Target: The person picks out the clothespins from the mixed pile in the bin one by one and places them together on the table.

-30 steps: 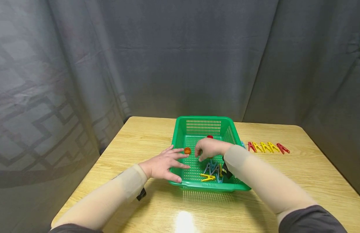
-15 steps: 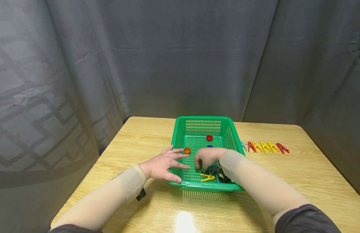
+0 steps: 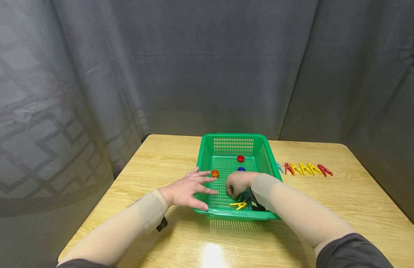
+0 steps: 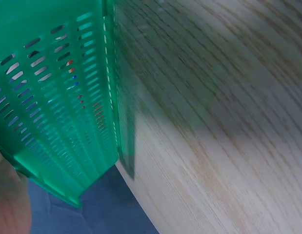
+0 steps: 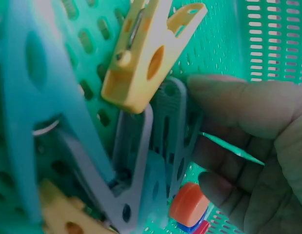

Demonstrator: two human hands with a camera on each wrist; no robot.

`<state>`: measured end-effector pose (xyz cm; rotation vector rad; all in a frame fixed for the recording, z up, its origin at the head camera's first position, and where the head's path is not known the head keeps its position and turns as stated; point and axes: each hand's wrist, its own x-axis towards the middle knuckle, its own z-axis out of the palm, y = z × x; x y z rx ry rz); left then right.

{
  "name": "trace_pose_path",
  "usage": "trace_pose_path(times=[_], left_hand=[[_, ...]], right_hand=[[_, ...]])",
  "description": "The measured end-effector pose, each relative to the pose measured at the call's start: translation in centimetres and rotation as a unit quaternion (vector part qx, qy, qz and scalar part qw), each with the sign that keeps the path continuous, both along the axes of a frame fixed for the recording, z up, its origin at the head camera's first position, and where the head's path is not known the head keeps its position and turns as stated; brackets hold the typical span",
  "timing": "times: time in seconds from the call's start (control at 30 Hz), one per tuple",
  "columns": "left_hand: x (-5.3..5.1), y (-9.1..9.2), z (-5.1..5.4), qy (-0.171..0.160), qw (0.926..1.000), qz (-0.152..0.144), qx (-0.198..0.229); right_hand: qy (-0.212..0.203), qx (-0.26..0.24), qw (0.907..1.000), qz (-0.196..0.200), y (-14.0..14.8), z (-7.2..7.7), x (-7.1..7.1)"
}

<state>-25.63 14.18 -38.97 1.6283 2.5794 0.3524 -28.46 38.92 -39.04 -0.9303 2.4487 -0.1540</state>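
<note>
A green plastic basket (image 3: 240, 214) stands on the table. My left hand (image 3: 188, 189) lies with spread fingers across its left rim. My right hand (image 3: 239, 183) reaches down inside, fingers bent. In the right wrist view, its thumb (image 5: 224, 95) and fingers are at a grey clothespin (image 5: 172, 126), which they seem to pinch; the far side of the grip is hidden. A yellow clothespin (image 3: 238, 205) lies by the front wall. Around the fingers are a light blue clothespin (image 5: 31, 97) and another grey clothespin (image 5: 126, 195), partly hidden in the head view.
Inside the basket sit an orange cap (image 3: 215, 173), a blue cap (image 3: 241, 169) and a red cap (image 3: 240, 159). Right of the basket, red clothespins (image 3: 325, 170), yellow clothespins (image 3: 304, 169) and a light blue clothespin (image 3: 279, 168) form a row. Grey curtains (image 3: 210, 74) hang behind the table.
My right hand has moved lower and nearer the front of the basket, uncovering the red and blue caps. The yellow clothespin has turned a little. My left hand has stayed put.
</note>
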Motion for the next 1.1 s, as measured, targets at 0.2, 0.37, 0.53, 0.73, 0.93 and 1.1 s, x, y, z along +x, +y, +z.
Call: trace_pose_path(times=[0.2,0.37,0.53,0.73,0.93,1.1], left_hand=[[-0.06,-0.04,-0.11,-0.003,1.0,0.001,0.0],[-0.12,-0.07,-0.25,-0.004,1.0,-0.001,0.002],[-0.12,-0.1,-0.29,-0.004,0.9999,-0.007,0.015],[-0.13,-0.13,-0.24,-0.004,0.9999,-0.005,0.011],[-0.16,-0.14,-0.26,0.0,1.0,-0.004,0.007],[-0.18,-0.08,-0.23,0.0,1.0,-0.004,0.006]], right_hand=[[0.056,-0.017,0.9978,-0.029,0.15,-0.22,-0.11],[0.121,-0.018,0.9895,-0.077,0.2,-0.26,-0.32],[0.158,-0.072,0.973,-0.152,0.07,0.01,-0.54],[0.121,-0.079,0.9601,-0.24,-0.07,0.05,-0.85],[0.083,-0.046,0.9638,-0.249,-0.08,-0.16,-0.83],[0.103,-0.061,0.9804,-0.157,-0.09,-0.21,-0.59]])
